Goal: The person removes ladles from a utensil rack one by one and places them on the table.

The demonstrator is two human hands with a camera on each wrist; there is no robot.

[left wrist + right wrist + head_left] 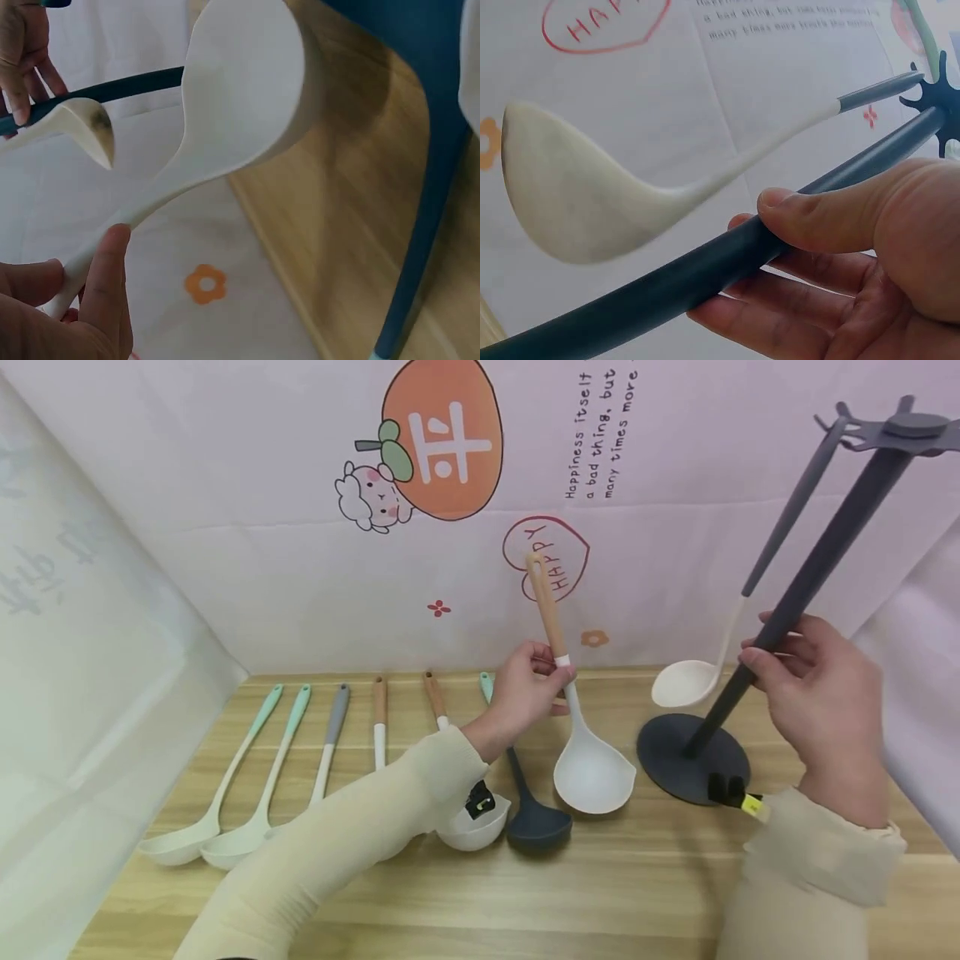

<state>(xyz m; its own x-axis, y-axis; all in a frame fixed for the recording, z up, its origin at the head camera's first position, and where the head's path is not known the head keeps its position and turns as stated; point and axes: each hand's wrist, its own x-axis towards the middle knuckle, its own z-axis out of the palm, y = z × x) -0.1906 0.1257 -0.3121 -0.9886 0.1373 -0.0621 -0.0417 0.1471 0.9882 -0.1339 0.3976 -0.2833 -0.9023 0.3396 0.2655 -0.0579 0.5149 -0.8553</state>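
My left hand [531, 687] pinches a white ladle [594, 772] with a wooden handle, near where the handle meets the white neck. The handle points up and the bowl hangs low, left of the stand's base. In the left wrist view, thumb and fingers [105, 285] close round the ladle's neck. With my right hand [821, 689] I grip the dark pole of a utensil stand [832, 539], which has a round base and a hooked top. From one hook hangs a white ladle with a grey handle [787, 518], its bowl [577, 187] beside the pole.
To the left, several ladles lie in a row on the wooden table [637, 893]: mint-handled ones [281, 752], a grey-handled one [335, 718], and wooden-handled ones [380, 702]. A dark ladle [536, 827] lies nearest the held one. A printed white cloth [300, 568] hangs behind.
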